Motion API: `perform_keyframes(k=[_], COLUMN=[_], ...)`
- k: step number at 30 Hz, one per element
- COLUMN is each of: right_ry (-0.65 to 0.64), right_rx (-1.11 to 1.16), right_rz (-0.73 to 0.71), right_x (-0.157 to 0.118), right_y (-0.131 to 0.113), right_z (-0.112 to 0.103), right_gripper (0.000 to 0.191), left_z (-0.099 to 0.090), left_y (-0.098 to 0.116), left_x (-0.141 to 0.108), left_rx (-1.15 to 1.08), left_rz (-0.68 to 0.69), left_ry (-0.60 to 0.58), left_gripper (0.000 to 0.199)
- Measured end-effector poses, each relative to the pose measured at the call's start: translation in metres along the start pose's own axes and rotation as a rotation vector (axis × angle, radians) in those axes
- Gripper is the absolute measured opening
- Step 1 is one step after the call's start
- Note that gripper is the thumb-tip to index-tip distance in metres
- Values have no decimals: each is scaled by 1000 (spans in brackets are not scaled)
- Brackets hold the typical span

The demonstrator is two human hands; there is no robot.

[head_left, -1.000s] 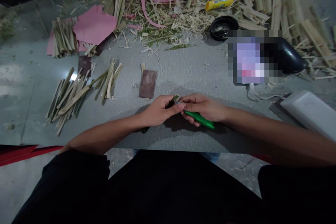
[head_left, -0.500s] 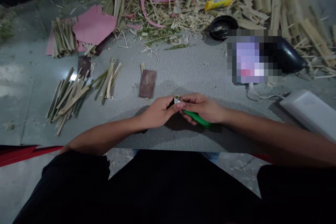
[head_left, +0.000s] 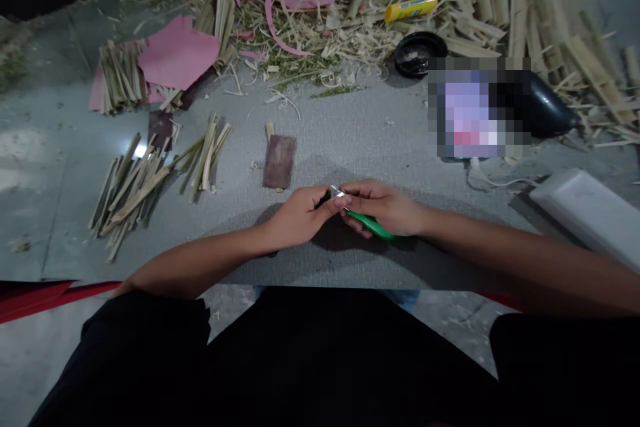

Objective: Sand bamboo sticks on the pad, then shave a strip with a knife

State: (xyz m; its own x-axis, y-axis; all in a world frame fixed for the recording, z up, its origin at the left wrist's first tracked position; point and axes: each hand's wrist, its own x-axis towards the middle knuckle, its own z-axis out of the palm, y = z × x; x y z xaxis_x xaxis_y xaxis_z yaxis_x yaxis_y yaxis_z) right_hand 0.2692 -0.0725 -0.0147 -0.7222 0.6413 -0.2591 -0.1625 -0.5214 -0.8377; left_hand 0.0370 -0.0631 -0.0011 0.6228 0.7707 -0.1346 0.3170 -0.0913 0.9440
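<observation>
My right hand (head_left: 383, 203) is closed around a green-handled cutter (head_left: 371, 223), whose silvery blade points up and left. Close against it, my left hand (head_left: 303, 213) is closed, its thumb by the blade; what its fingers hold is too small and hidden to name. Both hands meet over the grey table (head_left: 310, 267) near its front edge. A brown rectangular piece (head_left: 279, 161) lies beyond my left hand, over a thin strip. Further left rest loose bamboo strips (head_left: 135, 193).
Pink paper (head_left: 180, 53), shavings (head_left: 310, 47) and a yellow tube (head_left: 411, 9) lie at the back. On the right are a black round lid (head_left: 417, 55), a blurred phone (head_left: 467, 117) with a cable, a dark rounded object (head_left: 553, 107) and a white box (head_left: 585, 210).
The view has shifted slightly. Both hands remain together around the cutter's blade end, and the small greenish tip seen between them before is now hardly visible.
</observation>
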Motion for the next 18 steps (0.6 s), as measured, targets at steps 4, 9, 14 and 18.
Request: perform_keyframes(k=[4,9,14,18], right_ry=[3,-79,-135,-110], right_rx=[-2,25,44,33], right_rz=[14,114,130,95], right_x=[0,-2,-1,-1], right_y=[-1,-4,-3,-3], right_z=[1,-4,-6,-5], right_gripper=[58,55,53,51], left_z=[0,-3,-3,0], left_y=[-2,-6,-8,-10], left_x=[-1,-1,-1,-2], left_rx=[16,15,51,79], left_rz=[6,-9,5,18], left_ry=[5,-36,-58,-29], left_gripper=[69,70,71,68])
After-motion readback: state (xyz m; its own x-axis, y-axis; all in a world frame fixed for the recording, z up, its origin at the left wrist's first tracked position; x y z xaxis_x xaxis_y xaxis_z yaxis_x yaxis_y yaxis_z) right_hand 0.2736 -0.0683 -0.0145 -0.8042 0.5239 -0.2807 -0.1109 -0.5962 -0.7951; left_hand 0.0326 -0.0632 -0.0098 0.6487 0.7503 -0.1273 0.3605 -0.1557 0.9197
